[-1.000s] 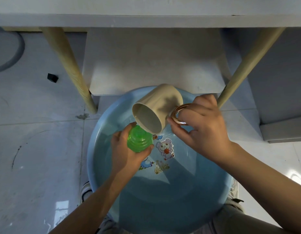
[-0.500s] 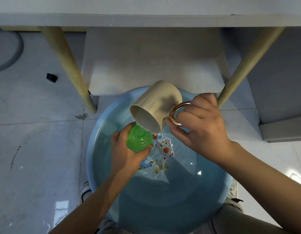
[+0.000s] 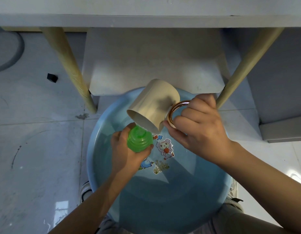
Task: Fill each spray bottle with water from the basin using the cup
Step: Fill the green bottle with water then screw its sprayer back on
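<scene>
Tipping the cup (image 3: 153, 107) over the green bottle (image 3: 139, 141) — each hand's grip holding one; basin (image 3: 99, 159) stickers unreadable.

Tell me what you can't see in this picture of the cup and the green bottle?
All in the head view:
- The green bottle's lower body: the left hand wraps round it.
- The bottle's mouth and how full it is: the tilted cup covers it.
- The inside of the cup: turned away from view.
- Part of the cup's handle: under the right hand.
- The basin's near rim: behind the arms.
</scene>
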`<state>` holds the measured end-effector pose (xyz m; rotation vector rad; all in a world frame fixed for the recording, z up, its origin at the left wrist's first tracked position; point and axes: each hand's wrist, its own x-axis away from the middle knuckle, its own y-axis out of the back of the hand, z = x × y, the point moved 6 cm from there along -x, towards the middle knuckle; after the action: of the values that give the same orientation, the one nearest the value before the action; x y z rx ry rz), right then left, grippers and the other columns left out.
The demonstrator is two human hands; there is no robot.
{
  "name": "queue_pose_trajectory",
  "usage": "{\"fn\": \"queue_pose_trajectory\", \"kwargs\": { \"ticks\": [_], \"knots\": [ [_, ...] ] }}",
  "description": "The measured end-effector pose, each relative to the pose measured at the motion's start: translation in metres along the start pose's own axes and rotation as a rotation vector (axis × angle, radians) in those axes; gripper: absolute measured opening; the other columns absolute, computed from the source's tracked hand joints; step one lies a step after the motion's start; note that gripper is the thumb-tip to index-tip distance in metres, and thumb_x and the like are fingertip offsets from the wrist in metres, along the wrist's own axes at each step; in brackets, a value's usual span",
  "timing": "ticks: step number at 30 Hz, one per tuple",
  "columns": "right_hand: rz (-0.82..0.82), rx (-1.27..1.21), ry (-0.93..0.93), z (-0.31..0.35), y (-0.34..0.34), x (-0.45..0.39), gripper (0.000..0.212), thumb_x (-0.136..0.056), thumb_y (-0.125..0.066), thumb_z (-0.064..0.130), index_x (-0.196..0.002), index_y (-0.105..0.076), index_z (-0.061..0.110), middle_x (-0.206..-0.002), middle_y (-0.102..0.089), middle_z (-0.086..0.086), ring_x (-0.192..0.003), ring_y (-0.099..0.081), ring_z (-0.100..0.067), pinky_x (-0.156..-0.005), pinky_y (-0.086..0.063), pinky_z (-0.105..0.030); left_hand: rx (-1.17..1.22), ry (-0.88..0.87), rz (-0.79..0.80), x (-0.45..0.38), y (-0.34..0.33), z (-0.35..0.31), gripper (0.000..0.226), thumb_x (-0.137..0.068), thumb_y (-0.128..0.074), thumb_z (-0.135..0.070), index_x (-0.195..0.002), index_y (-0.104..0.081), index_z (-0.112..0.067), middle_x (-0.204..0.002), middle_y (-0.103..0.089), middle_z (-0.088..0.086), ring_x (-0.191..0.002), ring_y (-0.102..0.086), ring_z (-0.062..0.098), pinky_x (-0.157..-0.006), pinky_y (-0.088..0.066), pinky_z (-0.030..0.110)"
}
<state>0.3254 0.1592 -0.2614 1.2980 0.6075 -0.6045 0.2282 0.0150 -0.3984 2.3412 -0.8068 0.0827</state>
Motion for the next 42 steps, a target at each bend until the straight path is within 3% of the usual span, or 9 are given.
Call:
{"fn": "queue_pose_trajectory", "kwargs": {
  "ticks": [3, 13, 20, 26, 31, 33, 36, 39, 42],
  "knots": [
    [0.016, 0.006, 0.012, 0.001, 0.000, 0.000, 0.031, -0.080, -0.072, 0.011, -0.058, -0.050, 0.012, -0.056, -0.045, -0.002, -0.065, -0.039, -0.021, -0.074, -0.035, -0.031, -0.008, -0.009, 0.014, -0.001, -0.001, 0.001, 0.074, -0.059, -0.087, -0.028, -0.124, -0.052, -0.030, -0.114, -0.043, 0.002, -0.088, -0.041, -0.001, -0.072, -0.033, -0.001],
    [0.035, 0.001, 0.055, 0.005, 0.000, -0.001, 0.032, -0.079, -0.072, 0.006, -0.067, -0.044, 0.016, -0.057, -0.041, -0.001, -0.066, -0.036, -0.019, -0.075, -0.034, -0.031, -0.022, -0.023, 0.004, 0.000, -0.002, 0.002, 0.071, -0.060, -0.087, -0.025, -0.122, -0.053, -0.024, -0.110, -0.042, 0.000, -0.102, -0.041, 0.012, -0.073, -0.028, -0.007],
    [0.040, 0.013, 0.071, 0.008, 0.000, -0.002, 0.032, -0.074, -0.075, 0.003, -0.055, -0.051, 0.011, -0.055, -0.040, -0.002, -0.064, -0.036, -0.020, -0.074, -0.033, -0.030, -0.036, -0.038, 0.015, -0.006, -0.002, 0.006, 0.060, -0.054, -0.082, -0.041, -0.108, -0.060, -0.027, -0.099, -0.058, 0.006, -0.094, -0.057, 0.021, -0.077, -0.052, 0.029],
    [0.050, 0.009, 0.055, 0.008, -0.001, -0.002, 0.030, -0.075, -0.075, 0.004, -0.055, -0.054, 0.010, -0.055, -0.041, -0.002, -0.065, -0.036, -0.020, -0.075, -0.034, -0.030, -0.041, -0.020, 0.029, -0.009, -0.006, 0.013, 0.055, -0.054, -0.080, -0.047, -0.100, -0.060, -0.025, -0.088, -0.062, 0.007, -0.083, -0.060, 0.025, -0.070, -0.054, 0.035],
    [0.027, -0.023, -0.034, 0.002, -0.001, -0.002, 0.029, -0.078, -0.073, 0.009, -0.057, -0.053, 0.011, -0.056, -0.046, -0.002, -0.066, -0.040, -0.020, -0.075, -0.034, -0.031, -0.020, 0.036, 0.012, -0.003, -0.003, 0.009, 0.070, -0.057, -0.086, -0.029, -0.119, -0.054, -0.026, -0.109, -0.047, 0.001, -0.093, -0.045, 0.005, -0.071, -0.036, 0.002],
    [0.024, -0.045, -0.141, -0.006, -0.002, 0.000, 0.028, -0.078, -0.073, 0.010, -0.056, -0.055, 0.009, -0.057, -0.052, 0.000, -0.067, -0.041, -0.019, -0.073, -0.032, -0.030, -0.010, 0.038, 0.013, -0.001, -0.002, 0.007, 0.080, -0.057, -0.087, -0.026, -0.127, -0.050, -0.028, -0.115, -0.043, 0.001, -0.090, -0.040, -0.003, -0.072, -0.032, 0.002],
    [0.032, -0.082, -0.388, -0.022, -0.006, 0.008, 0.026, -0.078, -0.070, 0.016, -0.058, -0.058, 0.006, -0.058, -0.056, 0.003, -0.066, -0.040, -0.012, -0.073, -0.028, -0.024, 0.008, 0.062, 0.001, 0.001, -0.001, 0.006, 0.085, -0.057, -0.088, -0.025, -0.131, -0.046, -0.029, -0.119, -0.036, 0.000, -0.102, -0.045, 0.009, -0.083, -0.035, 0.012],
    [0.026, -0.049, -0.601, -0.037, -0.010, 0.021, 0.028, -0.077, -0.062, 0.024, -0.056, -0.056, 0.006, -0.056, -0.037, 0.015, -0.063, -0.033, -0.007, -0.066, -0.025, -0.019, 0.038, 0.078, -0.014, 0.003, 0.000, 0.009, 0.080, -0.058, -0.088, -0.020, -0.127, -0.048, -0.031, -0.117, -0.032, -0.003, -0.099, -0.047, 0.010, -0.076, -0.031, -0.001],
    [0.119, 0.034, -0.599, -0.048, -0.023, 0.037, 0.026, -0.077, -0.058, 0.027, -0.057, -0.053, 0.011, -0.051, -0.035, 0.015, -0.059, -0.040, -0.013, -0.061, -0.026, -0.025, 0.075, 0.072, -0.009, 0.004, 0.000, 0.010, 0.077, -0.059, -0.087, -0.017, -0.123, -0.047, -0.036, -0.117, -0.032, -0.004, -0.097, -0.048, 0.010, -0.073, -0.031, -0.005]
  ]
}}
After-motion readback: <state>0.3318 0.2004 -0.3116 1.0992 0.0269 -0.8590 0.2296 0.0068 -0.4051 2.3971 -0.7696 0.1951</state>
